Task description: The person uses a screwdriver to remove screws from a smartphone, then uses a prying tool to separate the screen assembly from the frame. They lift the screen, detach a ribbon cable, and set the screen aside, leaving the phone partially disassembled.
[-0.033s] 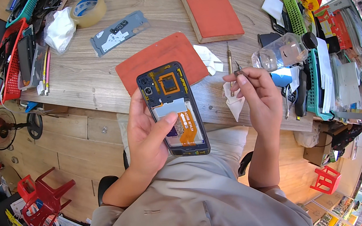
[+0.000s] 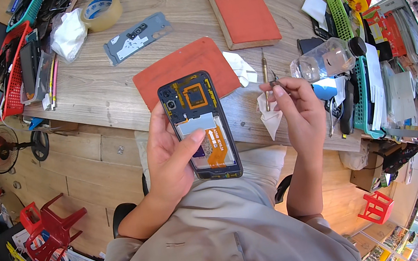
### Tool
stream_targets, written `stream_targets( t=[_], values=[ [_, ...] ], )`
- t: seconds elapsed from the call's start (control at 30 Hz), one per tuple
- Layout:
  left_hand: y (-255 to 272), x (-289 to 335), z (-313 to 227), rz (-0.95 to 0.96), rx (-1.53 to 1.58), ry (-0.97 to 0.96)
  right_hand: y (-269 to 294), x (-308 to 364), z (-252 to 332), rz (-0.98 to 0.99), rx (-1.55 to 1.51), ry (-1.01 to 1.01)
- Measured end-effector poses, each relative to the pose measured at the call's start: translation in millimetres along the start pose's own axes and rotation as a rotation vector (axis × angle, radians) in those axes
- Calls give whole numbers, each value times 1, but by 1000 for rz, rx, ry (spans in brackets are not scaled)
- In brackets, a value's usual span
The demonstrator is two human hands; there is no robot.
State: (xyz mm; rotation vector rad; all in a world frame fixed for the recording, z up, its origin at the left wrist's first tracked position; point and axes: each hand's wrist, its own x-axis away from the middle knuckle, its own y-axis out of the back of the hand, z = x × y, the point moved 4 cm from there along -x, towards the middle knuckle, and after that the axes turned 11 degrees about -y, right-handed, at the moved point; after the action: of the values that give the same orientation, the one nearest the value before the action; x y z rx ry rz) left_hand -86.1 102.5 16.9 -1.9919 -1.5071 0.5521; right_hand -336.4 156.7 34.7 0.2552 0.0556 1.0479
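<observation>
Left hand point(image 2: 169, 159) cradles an opened phone point(image 2: 199, 125) face-down above the lap, thumb pressed across its insides to steady it, while the right hand point(image 2: 299, 110) pinches tweezers point(image 2: 274, 82) shut-fingered near a screwdriver point(image 2: 265, 78) on the tabletop point(image 2: 102, 87).

The opened phone point(image 2: 200, 126) in your left hand point(image 2: 173, 161) carries a small white label with a red arrow, just beside an orange strip. On the desk point(image 2: 97, 88) near the tape roll, the grey back cover point(image 2: 137, 36) bears white stickers. At your right, red and yellow packets point(image 2: 375, 19) stand behind the green basket point(image 2: 337, 12), and a white carton point(image 2: 399, 93), perhaps, lies below them; the bend there blurs it.
</observation>
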Motion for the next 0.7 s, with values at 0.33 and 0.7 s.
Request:
stream_targets(
  t=[0.33,0.7],
  values=[
    [1,-11,2,13,-23,-179,-3,-20,-3,-392,727,520],
    [-11,-38,-27,726,-800,-926,-48,20,25,531,-841,-553]
  ],
)
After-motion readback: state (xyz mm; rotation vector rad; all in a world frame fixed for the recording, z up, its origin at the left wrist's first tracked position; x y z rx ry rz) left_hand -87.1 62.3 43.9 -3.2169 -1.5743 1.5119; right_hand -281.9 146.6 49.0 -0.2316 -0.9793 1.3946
